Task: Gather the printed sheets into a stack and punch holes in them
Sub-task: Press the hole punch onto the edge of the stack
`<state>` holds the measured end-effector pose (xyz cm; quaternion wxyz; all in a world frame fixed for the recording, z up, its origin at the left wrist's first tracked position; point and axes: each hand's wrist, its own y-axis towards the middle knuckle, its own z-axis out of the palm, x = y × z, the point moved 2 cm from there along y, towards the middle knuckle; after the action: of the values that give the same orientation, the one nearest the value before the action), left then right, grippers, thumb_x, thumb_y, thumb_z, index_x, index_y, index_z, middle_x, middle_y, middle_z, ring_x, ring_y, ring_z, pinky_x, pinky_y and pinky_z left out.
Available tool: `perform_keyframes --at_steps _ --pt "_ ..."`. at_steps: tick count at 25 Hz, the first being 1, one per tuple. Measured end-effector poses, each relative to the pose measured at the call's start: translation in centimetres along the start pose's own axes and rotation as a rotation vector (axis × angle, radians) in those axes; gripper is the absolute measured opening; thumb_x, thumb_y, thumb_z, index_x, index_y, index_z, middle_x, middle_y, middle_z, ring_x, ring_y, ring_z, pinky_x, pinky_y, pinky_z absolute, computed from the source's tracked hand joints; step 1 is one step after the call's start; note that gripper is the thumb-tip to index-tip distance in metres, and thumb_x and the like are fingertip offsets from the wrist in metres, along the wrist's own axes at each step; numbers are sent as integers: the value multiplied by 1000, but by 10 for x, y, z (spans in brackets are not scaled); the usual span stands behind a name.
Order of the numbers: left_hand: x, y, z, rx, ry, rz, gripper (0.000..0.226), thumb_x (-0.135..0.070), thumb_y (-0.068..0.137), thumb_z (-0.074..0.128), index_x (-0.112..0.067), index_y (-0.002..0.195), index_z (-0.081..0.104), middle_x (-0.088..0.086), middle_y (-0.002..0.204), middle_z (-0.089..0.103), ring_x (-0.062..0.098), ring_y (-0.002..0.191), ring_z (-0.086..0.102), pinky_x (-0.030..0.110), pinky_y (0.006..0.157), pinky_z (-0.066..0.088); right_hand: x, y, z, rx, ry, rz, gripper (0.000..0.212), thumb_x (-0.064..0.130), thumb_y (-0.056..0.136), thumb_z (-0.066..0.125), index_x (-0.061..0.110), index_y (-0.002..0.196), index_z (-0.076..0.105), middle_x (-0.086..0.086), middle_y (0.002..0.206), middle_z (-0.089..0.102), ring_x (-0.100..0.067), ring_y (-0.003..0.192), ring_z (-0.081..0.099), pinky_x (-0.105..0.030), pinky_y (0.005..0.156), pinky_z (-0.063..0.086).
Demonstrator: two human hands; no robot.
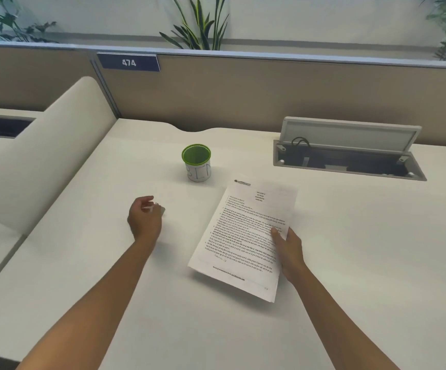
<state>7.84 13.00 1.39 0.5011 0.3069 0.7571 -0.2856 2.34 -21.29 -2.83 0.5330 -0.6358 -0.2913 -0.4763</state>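
The left hand [144, 218] curled loosely over something small and pale on the bench [349, 249]; what it was could not be told. One green-rimmed cup [196, 162] stood beyond. The right hand [289, 249] pinched one thin stack of printed sheets [243, 236] at its right edge, lifted slightly; sheet count unclear. Light, floppy and slippery, it likely needed support along an edge.

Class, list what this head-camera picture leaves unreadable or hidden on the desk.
- Left hand: it curls over a small pale blurred object; what it is, unclear.
- Sheets: print too small to read; their count hidden, edges overlap.
- Right hand: fingers hidden under the sheets.
- Cable box: dark interior, contents unclear.
- Hole punch: none in view.
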Motion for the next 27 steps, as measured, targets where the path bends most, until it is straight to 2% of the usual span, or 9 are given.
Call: perform_keyframes --at_steps 1,3,5,8,10,12,15,20,27 --pt "3 9 -7 -15 25 -3 24 -7 86 66 -17 107 66 10 112 67 16 90 66 20 74 51 -1 0 6 18 -10 3 23 19 101 59 20 123 66 2 119 73 -19 110 70 -47 103 53" --pt "11 24 -17 -42 132 -13 30 -14 83 70 -14 113 66 9 123 61 23 114 58 32 88 50 -4 2 20 51 -31 9 24 20 101 59 19 124 66 0 120 74 -21 111 70 -49 102 53" --pt "20 33 -24 -9 204 -46 40 -25 82 74 -14 119 64 7 127 57 25 124 50 38 94 47 -5 4 33 78 -51 2 24 21 101 59 19 124 67 0 120 74 -21 111 70 -49 102 54" --pt "28 38 -28 83 153 -130 45 -40 76 82 -18 112 67 1 120 63 22 110 61 35 84 52 -6 7 50 106 -72 -8 26 21 101 60 17 126 66 1 120 74 -20 111 71 -49 102 54" --pt "31 38 -28 103 139 -134 39 -40 73 84 -18 102 70 0 109 69 21 97 68 30 69 53 -7 8 57 116 -85 -10 28 22 101 60 16 128 65 1 121 74 -20 112 70 -49 102 54" --pt "34 38 -29 107 141 -124 33 -35 76 83 -16 101 71 2 105 71 23 92 69 27 62 50 -8 9 62 119 -94 -4 28 22 101 59 16 128 65 2 121 74 -19 112 70 -49 103 53" --pt "36 37 -28 117 138 -123 29 -28 80 81 -14 103 72 3 104 71 24 91 68 25 61 48 -9 10 67 131 -107 -4 28 22 101 59 16 127 65 1 121 74 -20 112 70 -49 103 53" --pt "31 30 -16 140 136 -137 16 -19 82 79 -19 96 70 -1 98 71 18 82 68 20 56 45 -9 5 80 145 -143 2 26 21 102 58 17 126 66 1 120 74 -20 111 70 -48 103 53" --pt "29 19 0 252 133 -119 19 -20 79 83 -18 95 74 -2 95 73 15 81 69 21 59 46 -8 5 89 139 -221 15 23 21 102 55 18 122 67 -3 118 73 -26 112 68 -51 103 52"
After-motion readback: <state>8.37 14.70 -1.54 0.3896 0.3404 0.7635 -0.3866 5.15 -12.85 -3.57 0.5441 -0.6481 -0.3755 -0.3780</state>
